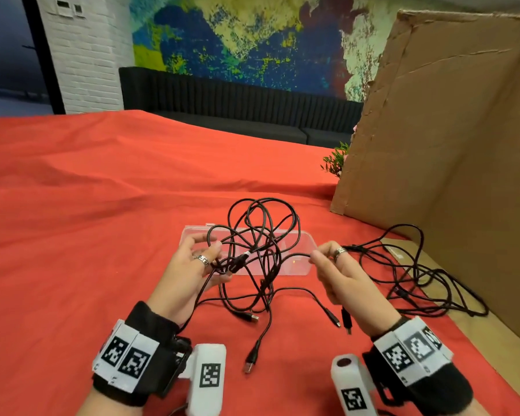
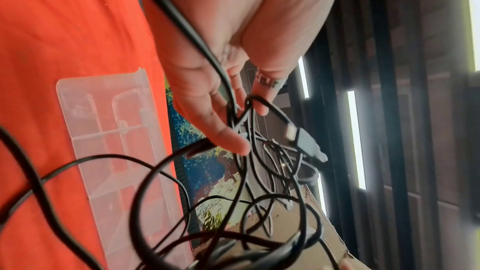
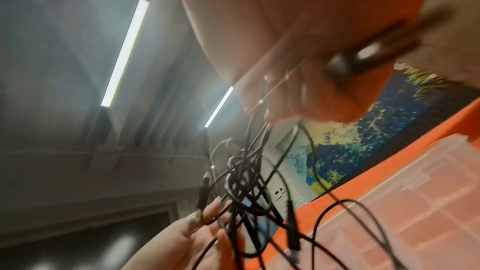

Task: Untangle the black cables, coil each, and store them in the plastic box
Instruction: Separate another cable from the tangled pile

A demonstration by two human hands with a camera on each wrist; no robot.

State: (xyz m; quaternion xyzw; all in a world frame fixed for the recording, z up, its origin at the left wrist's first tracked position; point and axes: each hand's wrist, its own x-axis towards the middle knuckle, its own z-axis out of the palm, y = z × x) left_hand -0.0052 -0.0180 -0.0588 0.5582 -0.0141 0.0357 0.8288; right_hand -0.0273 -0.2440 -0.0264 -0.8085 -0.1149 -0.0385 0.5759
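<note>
wrist bands frame both hands: left hand (image 1: pixel 192 267) grasps the cables (image 1: pixel 261 232), right hand (image 1: pixel 336 271) pinches one strand above the box (image 1: pixel 297 267); best drawn slowly, knot kept slack.

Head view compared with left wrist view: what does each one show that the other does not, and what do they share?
Only the head view shows the right hand pinching a strand, the loose cable pile beside the cardboard sheet, and plugs lying on the red cloth.

Only the left wrist view shows, close up, a grey plug hanging beyond the fingers, and the ceiling lights.

Both show the left hand holding the tangled black cables and the clear plastic box.
</note>
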